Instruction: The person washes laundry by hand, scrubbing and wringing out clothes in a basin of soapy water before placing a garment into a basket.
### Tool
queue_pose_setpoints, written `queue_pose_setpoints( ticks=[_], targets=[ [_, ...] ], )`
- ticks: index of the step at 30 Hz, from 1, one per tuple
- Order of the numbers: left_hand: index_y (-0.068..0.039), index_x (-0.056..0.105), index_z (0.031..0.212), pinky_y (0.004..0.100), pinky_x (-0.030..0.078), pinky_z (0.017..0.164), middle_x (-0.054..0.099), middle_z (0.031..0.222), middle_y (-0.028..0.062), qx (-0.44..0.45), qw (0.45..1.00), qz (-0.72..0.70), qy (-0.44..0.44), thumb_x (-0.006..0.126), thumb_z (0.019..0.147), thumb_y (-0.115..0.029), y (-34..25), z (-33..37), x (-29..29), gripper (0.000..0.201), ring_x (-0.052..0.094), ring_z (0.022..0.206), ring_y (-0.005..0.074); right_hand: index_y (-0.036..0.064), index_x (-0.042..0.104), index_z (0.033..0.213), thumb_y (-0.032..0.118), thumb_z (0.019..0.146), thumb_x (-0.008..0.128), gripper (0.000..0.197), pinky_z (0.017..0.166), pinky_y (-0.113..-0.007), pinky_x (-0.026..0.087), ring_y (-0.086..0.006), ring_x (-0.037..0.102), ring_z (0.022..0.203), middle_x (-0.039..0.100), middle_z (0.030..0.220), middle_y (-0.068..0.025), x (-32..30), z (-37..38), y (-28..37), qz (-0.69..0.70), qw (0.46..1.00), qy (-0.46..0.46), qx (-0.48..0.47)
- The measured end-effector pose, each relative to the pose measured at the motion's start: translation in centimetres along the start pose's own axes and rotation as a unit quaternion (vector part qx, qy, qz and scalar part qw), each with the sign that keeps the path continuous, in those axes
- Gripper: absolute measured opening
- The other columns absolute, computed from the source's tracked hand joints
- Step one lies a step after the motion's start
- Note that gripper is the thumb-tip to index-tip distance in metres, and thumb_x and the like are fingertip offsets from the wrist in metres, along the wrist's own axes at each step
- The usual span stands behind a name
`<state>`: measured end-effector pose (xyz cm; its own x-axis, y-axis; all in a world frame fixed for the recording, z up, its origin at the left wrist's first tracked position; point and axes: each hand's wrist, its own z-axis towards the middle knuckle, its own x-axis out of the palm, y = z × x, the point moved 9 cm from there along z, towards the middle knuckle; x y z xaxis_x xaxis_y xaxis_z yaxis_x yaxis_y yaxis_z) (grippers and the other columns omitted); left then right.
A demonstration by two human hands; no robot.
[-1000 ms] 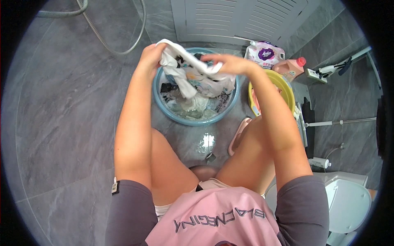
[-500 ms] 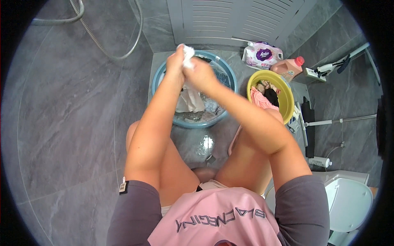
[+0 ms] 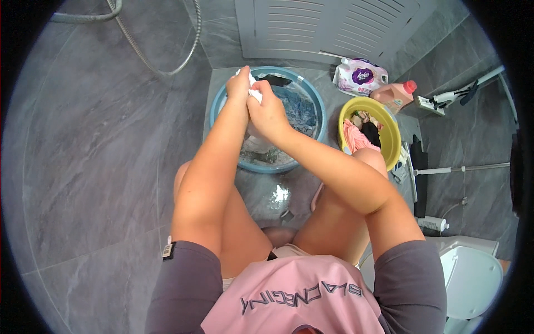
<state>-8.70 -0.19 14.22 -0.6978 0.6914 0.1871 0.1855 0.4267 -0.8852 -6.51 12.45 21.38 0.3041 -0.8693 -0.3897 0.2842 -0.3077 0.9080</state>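
Over the blue basin [image 3: 321,103], both of my hands are closed on a bunched white cloth [image 3: 255,94]. My left hand [image 3: 238,86] grips it on the far left side, and my right hand [image 3: 269,113] holds it just beside, slightly nearer to me. Below my hands, a pale piece of cloth [image 3: 258,145] shows in the basin; whether it joins the piece I hold is hidden. Wet blue denim [image 3: 300,110] lies in the water on the basin's right side, with a black cloth [image 3: 275,80] at the far rim.
To the right stands a yellow basin [image 3: 392,136] with pink cloth [image 3: 355,137] and other clothes. Behind it are a white-and-purple pouch [image 3: 360,78] and a pink bottle [image 3: 392,97] with a red cap. A shower hose [image 3: 194,44] hangs far left; a toilet [image 3: 473,278] is near right.
My hands have come down slightly with the white cloth, and my right hand has shifted nearer to me. The pale cloth below shows less, and more denim is visible.
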Motion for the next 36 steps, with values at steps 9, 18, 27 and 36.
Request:
queue_pose_setpoints(
  ticks=[9,18,27,36],
  targets=[
    [0.002,0.057,0.102,0.0323,0.041,0.081,0.059,0.102,0.0135,0.02,0.999,0.022,0.042,0.047,0.087,-0.041,-0.8,-7.2,4.3,0.047,0.055,0.093,0.0199,0.0017,0.053,0.104,0.023,0.078,0.049,0.034,0.076,-0.038,0.044,-0.0317,0.06,0.088,0.062,0.094,-0.0191,-3.8,4.1,-5.9,0.153,0.974,-0.118,0.122],
    [-0.001,0.055,0.103,0.0314,0.041,0.081,0.059,0.099,0.0112,0.069,0.996,-0.019,0.056,0.046,0.09,-0.03,0.7,-9.3,6.0,0.033,0.054,0.092,0.0189,-0.001,0.055,0.071,0.025,0.076,0.054,0.027,0.058,-0.037,0.044,-0.025,0.054,0.058,0.058,0.064,-0.0147,-6.5,6.3,-6.8,0.14,0.972,-0.182,0.047],
    [-0.007,0.055,0.076,0.0345,0.046,0.058,0.057,0.071,0.0076,0.019,0.98,-0.172,0.099,0.047,0.085,-0.038,-0.5,-2.7,0.5,0.033,0.057,0.063,0.02,0.0013,0.048,0.07,0.027,0.072,0.064,0.03,0.057,-0.036,0.043,-0.0216,0.05,0.057,0.054,0.062,-0.0143,-1.0,0.7,2.5,0.086,0.994,-0.037,-0.061],
    [0.0,0.057,0.091,0.0326,0.045,0.066,0.06,0.085,0.0096,0.057,0.994,-0.084,0.039,0.045,0.088,-0.038,-1.7,-7.4,3.2,0.04,0.058,0.075,0.0191,0.0021,0.05,0.071,0.022,0.074,0.058,0.021,0.057,-0.036,0.043,-0.0201,0.053,0.058,0.055,0.062,-0.0113,-3.5,4.5,-4.1,0.184,0.968,-0.148,0.084]
  ],
)
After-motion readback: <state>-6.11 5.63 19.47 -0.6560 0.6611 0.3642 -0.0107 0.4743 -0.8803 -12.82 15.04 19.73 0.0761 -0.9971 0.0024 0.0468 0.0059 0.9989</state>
